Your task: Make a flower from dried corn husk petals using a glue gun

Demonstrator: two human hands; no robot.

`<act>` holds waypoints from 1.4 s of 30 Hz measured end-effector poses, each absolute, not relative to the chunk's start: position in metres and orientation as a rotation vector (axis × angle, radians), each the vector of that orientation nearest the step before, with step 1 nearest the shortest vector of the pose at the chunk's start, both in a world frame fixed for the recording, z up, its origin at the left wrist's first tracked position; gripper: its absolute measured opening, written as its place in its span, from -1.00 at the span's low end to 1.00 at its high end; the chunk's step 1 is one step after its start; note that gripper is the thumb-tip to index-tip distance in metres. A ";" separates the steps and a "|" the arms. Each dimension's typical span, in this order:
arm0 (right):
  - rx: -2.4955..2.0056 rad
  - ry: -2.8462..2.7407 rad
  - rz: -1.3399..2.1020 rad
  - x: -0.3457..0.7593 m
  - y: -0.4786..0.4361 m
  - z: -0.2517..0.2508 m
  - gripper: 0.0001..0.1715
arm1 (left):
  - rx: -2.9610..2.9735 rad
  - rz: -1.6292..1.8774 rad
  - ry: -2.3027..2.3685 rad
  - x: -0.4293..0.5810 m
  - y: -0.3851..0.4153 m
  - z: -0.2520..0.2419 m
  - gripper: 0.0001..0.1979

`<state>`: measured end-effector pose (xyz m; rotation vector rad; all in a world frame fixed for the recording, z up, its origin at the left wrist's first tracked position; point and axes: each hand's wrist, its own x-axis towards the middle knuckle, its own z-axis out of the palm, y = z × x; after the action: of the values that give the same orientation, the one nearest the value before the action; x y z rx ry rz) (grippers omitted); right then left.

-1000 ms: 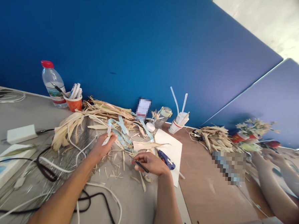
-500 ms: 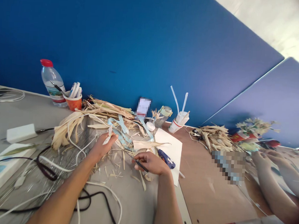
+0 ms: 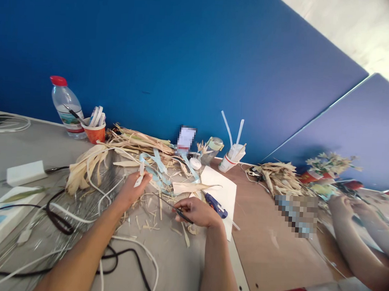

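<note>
My fingers [image 3: 146,177] on the left hand [image 3: 134,188] pinch a pale strip [image 3: 140,174], held up over the counter [image 3: 175,268]; those of my right hand [image 3: 196,210] are closed round a dark slim tool [image 3: 184,216], its thin shaft pointing to ten o'clock, towards the strip, though I cannot tell whether the tip touches it. A blue partition [image 3: 153,61] bounds my reach at twelve o'clock. At nine from my left hand I'm hemmed in by white and black cables [image 3: 58,221] and a power strip [image 3: 14,216]. Plain grey surface shows between my forearms, with husk scraps [image 3: 151,225] scattered just ahead. From my right hand, a husk piece [image 3: 185,187] lies at twelve, and a blue glue gun [image 3: 215,205] just beside at two to three, partly over a white sheet [image 3: 225,188]. Beyond, at three to four, a brown board [image 3: 267,249] runs on towards another person's arms [image 3: 355,241]. At ten to eleven from my left hand, the red-capped bottle [image 3: 66,106] wears a label with a picture and a red band, its print too small to read. The phone [image 3: 185,138] near twelve has its screen blurred out, and any lettering on the red-and-white cup [image 3: 226,164] at one from my right hand is illegible.
</note>
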<state>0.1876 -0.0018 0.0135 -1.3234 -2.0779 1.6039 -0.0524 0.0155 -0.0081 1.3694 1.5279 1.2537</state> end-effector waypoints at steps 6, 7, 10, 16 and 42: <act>-1.420 -1.997 1.483 0.182 -0.003 0.016 -0.67 | 1.144 1.375 1.417 -0.053 0.026 -0.018 -0.67; -1.448 -1.982 1.441 0.180 -0.004 0.017 -0.64 | 1.115 1.396 1.388 -0.053 0.027 -0.018 -0.67; -1.523 -1.937 1.291 0.169 -0.006 0.020 -0.62 | 1.068 1.455 1.312 -0.050 0.027 -0.012 -0.69; -1.714 -1.999 0.926 0.139 -0.010 0.015 -0.67 | 1.077 1.420 1.289 -0.041 0.018 0.002 -0.74; -1.781 -2.404 0.483 0.114 -0.023 0.020 -0.71 | 1.719 1.221 1.399 -0.024 0.004 0.001 -0.70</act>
<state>0.1141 -0.0235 0.0203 -1.7814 -2.4044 0.4831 -0.0243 0.0040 0.0014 1.7193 1.3991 1.2213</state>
